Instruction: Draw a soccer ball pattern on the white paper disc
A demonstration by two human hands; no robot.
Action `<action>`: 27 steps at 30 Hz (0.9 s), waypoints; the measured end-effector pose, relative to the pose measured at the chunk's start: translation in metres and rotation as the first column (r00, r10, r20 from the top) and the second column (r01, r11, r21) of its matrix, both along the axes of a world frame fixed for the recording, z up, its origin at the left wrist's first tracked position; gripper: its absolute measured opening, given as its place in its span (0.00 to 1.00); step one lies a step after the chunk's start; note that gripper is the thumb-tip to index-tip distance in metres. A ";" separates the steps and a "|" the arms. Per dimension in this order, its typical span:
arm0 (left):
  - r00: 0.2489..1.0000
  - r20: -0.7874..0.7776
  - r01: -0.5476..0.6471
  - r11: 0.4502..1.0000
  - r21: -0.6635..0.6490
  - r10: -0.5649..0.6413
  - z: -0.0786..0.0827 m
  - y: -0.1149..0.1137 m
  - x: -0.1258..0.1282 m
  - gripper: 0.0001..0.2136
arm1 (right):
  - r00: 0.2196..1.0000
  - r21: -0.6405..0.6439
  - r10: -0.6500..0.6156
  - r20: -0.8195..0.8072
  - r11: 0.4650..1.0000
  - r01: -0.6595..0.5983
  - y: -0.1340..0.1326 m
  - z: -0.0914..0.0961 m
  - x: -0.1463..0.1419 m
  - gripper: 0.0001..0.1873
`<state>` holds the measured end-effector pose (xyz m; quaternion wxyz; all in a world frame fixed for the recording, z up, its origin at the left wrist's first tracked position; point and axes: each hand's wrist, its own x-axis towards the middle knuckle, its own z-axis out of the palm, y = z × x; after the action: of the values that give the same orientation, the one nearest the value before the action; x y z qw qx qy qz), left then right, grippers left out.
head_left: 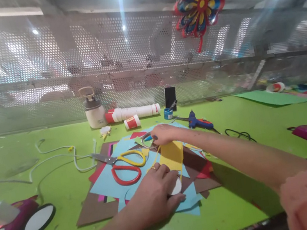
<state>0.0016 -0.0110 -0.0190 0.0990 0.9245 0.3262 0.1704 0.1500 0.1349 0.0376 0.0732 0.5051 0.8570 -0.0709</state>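
My left hand (161, 189) is over the paper pile, fingers curled and thumb apart, around a white round disc (176, 186) that shows between them. Its fingertips meet the lower edge of a yellow paper piece (173, 155). Farther off, my right hand (163, 134) is closed beside a grey ring (146, 141) with something blue in it; what its fingers pinch is hidden. Left of the hands, large scissors (126, 165) with one yellow and one red handle lie spread on light blue paper (106, 183). Brown sheets (89, 209) lie beneath.
Behind the pile stand a sprayer bottle (95, 113), a white tube (138, 112), a red-and-white cup (132, 122), a blue jar (168, 113) and a phone (170, 98). A blue glue gun (199, 121) lies right. Magenta devices sit at both sides; a white cord (74, 156) crosses the left.
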 end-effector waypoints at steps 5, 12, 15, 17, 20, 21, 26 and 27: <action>1.000 -0.019 -0.005 1.000 -0.026 0.004 0.002 0.001 0.001 0.13 | 0.999 -0.023 0.040 0.026 0.999 -0.040 0.008 -0.009 -0.003 0.15; 1.000 -0.028 0.005 0.999 -0.048 -0.007 0.003 0.002 0.000 0.13 | 1.000 0.051 0.020 -0.012 0.998 -0.020 0.009 0.025 0.048 0.17; 1.000 -0.028 0.012 0.998 -0.057 -0.014 0.001 0.004 -0.001 0.16 | 0.999 0.081 -0.034 0.014 0.996 0.033 -0.002 0.031 0.093 0.16; 0.999 -0.029 0.013 0.998 -0.059 -0.015 0.000 0.005 -0.001 0.17 | 0.998 0.081 -0.059 0.033 0.995 0.057 -0.011 0.024 0.118 0.16; 1.000 -0.028 0.009 0.998 -0.067 -0.011 0.000 0.006 -0.001 0.15 | 0.998 0.087 -0.054 0.031 0.995 0.052 -0.025 0.004 0.140 0.16; 1.000 -0.027 0.006 0.998 -0.070 -0.008 0.001 0.006 -0.001 0.15 | 0.999 0.095 -0.040 0.019 0.995 0.039 -0.028 -0.004 0.143 0.16; 1.000 -0.017 -0.007 0.997 -0.082 0.006 0.002 0.007 -0.001 0.14 | 0.998 0.150 0.018 -0.058 0.989 -0.009 -0.036 -0.030 0.134 0.21; 1.000 -0.016 -0.007 0.996 -0.085 0.005 0.002 0.007 -0.001 0.14 | 0.998 0.157 0.014 -0.068 0.988 -0.004 -0.036 -0.034 0.131 0.21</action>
<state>0.0004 -0.0037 -0.0174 0.1351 0.9199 0.3366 0.1493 0.2809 0.0992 0.0038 0.0041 0.5027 0.8642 -0.0202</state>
